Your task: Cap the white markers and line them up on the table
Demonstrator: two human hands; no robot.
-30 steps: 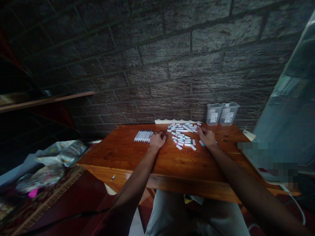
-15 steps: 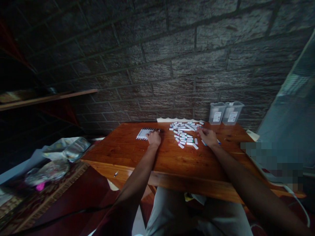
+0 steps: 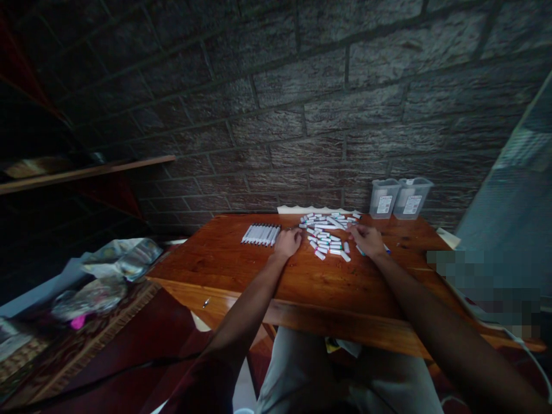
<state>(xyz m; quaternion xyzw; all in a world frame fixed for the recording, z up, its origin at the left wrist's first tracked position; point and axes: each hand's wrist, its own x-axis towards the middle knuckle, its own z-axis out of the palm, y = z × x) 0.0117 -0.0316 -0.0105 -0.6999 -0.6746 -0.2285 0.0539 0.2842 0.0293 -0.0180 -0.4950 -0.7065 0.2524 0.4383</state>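
Observation:
A neat row of white markers with dark ends [image 3: 261, 234] lies on the left part of the wooden table. My left hand [image 3: 288, 242] rests between this row and a loose pile, its fingers curled together with nothing visible in them. The pile holds white marker caps with coloured ends [image 3: 330, 246] at the front and white markers [image 3: 326, 225] among more caps at the back. At the pile's right edge is my right hand [image 3: 368, 240], its fingers pinched at the end of a marker; the palm hides part of it. Blue and teal pieces peek out beneath that hand.
Two clear plastic containers [image 3: 397, 199] with labels stand at the table's back right, by the brick wall [image 3: 302, 126]. A white wavy-edged strip [image 3: 310, 210] lies along the back edge. Plastic bags [image 3: 107, 267] lie left of the wooden table [image 3: 207, 253], below a shelf [image 3: 107, 171].
My left hand has left the row of markers and moved right, toward the pile; the whole row now shows. My right hand stays by the pile's right edge. The view has shifted slightly.

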